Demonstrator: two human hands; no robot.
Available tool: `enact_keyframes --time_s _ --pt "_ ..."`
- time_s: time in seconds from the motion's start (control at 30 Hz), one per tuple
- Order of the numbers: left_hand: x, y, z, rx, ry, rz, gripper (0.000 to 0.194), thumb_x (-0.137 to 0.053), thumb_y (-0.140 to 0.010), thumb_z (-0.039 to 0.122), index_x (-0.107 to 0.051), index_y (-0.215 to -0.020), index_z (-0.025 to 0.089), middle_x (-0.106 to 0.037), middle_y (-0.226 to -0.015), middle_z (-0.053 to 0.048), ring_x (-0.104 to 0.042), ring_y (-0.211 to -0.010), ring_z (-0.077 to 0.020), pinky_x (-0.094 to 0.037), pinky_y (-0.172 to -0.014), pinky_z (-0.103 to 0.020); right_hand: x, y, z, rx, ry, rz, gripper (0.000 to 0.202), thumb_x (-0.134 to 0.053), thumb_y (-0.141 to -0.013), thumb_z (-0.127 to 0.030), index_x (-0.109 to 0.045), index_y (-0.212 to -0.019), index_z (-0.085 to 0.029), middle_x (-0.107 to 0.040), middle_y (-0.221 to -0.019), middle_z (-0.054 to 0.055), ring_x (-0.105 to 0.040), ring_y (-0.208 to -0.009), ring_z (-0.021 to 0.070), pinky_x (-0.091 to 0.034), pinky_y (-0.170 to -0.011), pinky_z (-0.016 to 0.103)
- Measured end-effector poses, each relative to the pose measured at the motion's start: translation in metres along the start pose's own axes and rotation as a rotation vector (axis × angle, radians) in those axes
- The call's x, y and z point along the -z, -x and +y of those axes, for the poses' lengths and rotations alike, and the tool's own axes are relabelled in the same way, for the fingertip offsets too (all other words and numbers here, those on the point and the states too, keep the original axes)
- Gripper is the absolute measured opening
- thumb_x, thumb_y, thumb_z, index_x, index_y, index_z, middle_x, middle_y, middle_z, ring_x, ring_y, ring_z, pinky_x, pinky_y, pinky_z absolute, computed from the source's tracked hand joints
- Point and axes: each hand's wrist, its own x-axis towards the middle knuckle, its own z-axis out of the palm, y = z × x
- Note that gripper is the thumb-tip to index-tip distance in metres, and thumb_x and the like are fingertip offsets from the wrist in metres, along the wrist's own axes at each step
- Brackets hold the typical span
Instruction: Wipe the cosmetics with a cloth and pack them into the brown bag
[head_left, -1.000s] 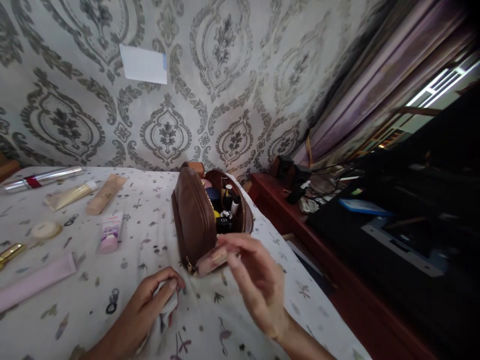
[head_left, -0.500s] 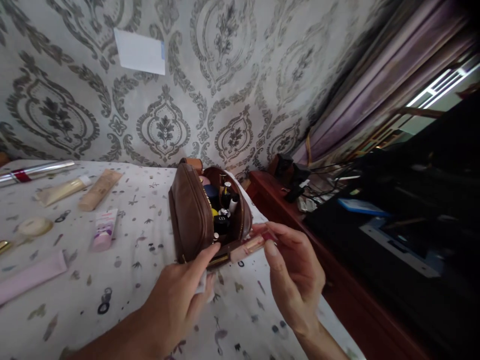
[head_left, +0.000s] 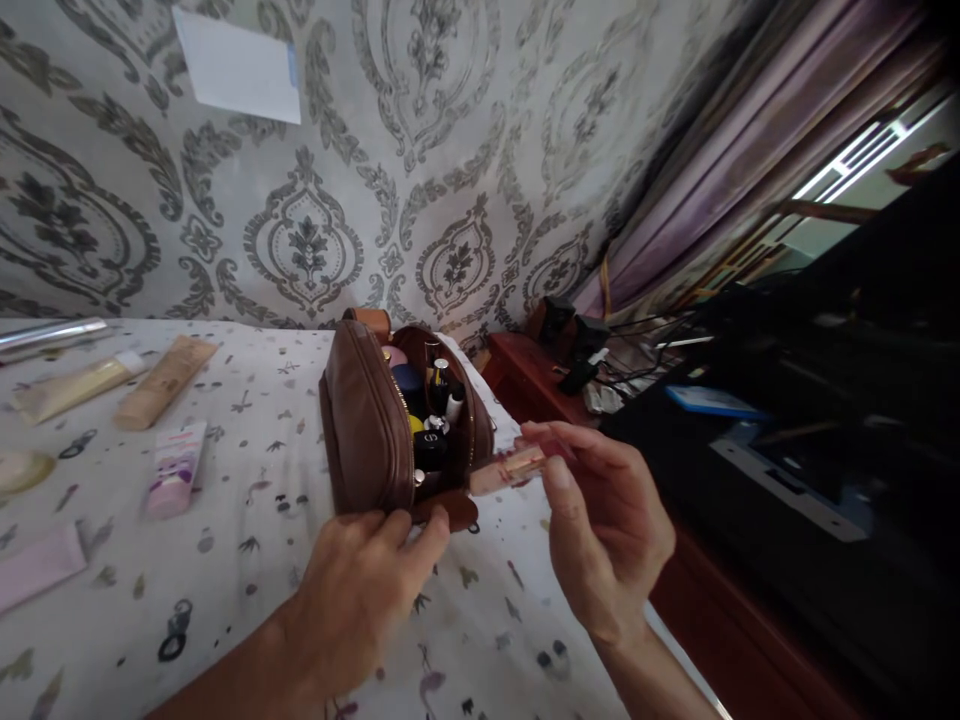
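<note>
An unzipped brown cosmetic bag (head_left: 371, 430) stands on a patterned white cloth, with several small bottles and cases inside. My left hand (head_left: 367, 575) is closed on the bag's near end, its thumb over the brown end tab (head_left: 457, 512). Just right of the bag's opening, my right hand (head_left: 611, 520) pinches a slim clear tube with pinkish contents, which looks like a lip gloss (head_left: 506, 470). The tube is tilted, its far end close to the bag's right side. Inside the bag, a black case (head_left: 430, 447) and a dark bottle with a white cap (head_left: 454, 402) show.
To the left lie a purple-and-white tube (head_left: 176, 470), a tan tube (head_left: 166, 382), a cream tube (head_left: 79, 387) and a pink tube (head_left: 41, 568). The patterned wall (head_left: 420, 190) rises behind. On the right are a reddish wooden desk (head_left: 536, 380), cables and dark equipment.
My left hand has shifted from pointing at the bag's opening to gripping its near end and tab. The right hand still holds the lip gloss. The view has turned slightly right.
</note>
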Motion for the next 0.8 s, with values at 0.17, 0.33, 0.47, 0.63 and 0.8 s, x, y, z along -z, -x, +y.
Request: enact_keyframes --time_s 0.17,0.33,0.47,0.63,0.8 --pt "-0.007 0.006 -0.004 -0.096 -0.047 0.079 0.039 -0.043 -0.077 0.005 -0.054 -0.114 0.014 -0.062 -0.065 0.001 -0.062 -0.05 -0.02 -0.05 -0.044 -0.033 -0.002 -0.008 0.01 0.067 0.091 -0.114 0.025 -0.059 -0.093 -0.017 -0.062 -0.116 -0.026 -0.068 -0.102 0.005 -0.065 -0.095 0.0202 -0.055 -0.08 0.037" --pt "-0.006 0.003 -0.005 -0.092 -0.026 0.09 0.039 -0.04 -0.078 0.002 -0.054 -0.112 0.014 -0.062 -0.064 0.002 -0.062 -0.049 -0.0184 -0.05 -0.044 -0.032 -0.003 -0.015 0.014 0.166 0.21 -0.25 0.025 -0.059 -0.092 -0.014 -0.061 -0.115 -0.023 -0.068 -0.099 0.006 -0.064 -0.088 0.0194 -0.053 -0.08 0.037" --pt "-0.006 0.003 -0.004 -0.101 -0.019 0.078 0.037 -0.041 -0.079 0.003 -0.055 -0.111 0.013 -0.061 -0.064 0.002 -0.061 -0.049 -0.0185 -0.05 -0.044 -0.032 -0.004 -0.021 0.013 0.232 0.261 -0.35 0.026 -0.057 -0.092 -0.013 -0.061 -0.116 -0.023 -0.067 -0.096 0.006 -0.064 -0.087 0.0199 -0.052 -0.078 0.036" --pt "-0.007 0.004 -0.004 -0.103 -0.036 0.061 0.036 -0.042 -0.079 0.004 -0.053 -0.113 0.013 -0.062 -0.066 0.001 -0.063 -0.051 -0.0195 -0.051 -0.045 -0.033 -0.006 -0.028 0.016 0.366 0.322 -0.428 0.029 -0.055 -0.092 -0.011 -0.058 -0.119 -0.023 -0.068 -0.099 0.006 -0.063 -0.089 0.0214 -0.05 -0.078 0.038" --pt "-0.008 0.005 -0.004 -0.095 -0.041 0.046 0.037 -0.043 -0.078 0.003 -0.052 -0.112 0.015 -0.063 -0.066 0.002 -0.063 -0.051 -0.019 -0.05 -0.045 -0.032 -0.008 -0.034 0.019 0.427 0.411 -0.48 0.025 -0.054 -0.093 -0.014 -0.058 -0.116 -0.024 -0.069 -0.098 0.006 -0.062 -0.087 0.0229 -0.046 -0.079 0.041"
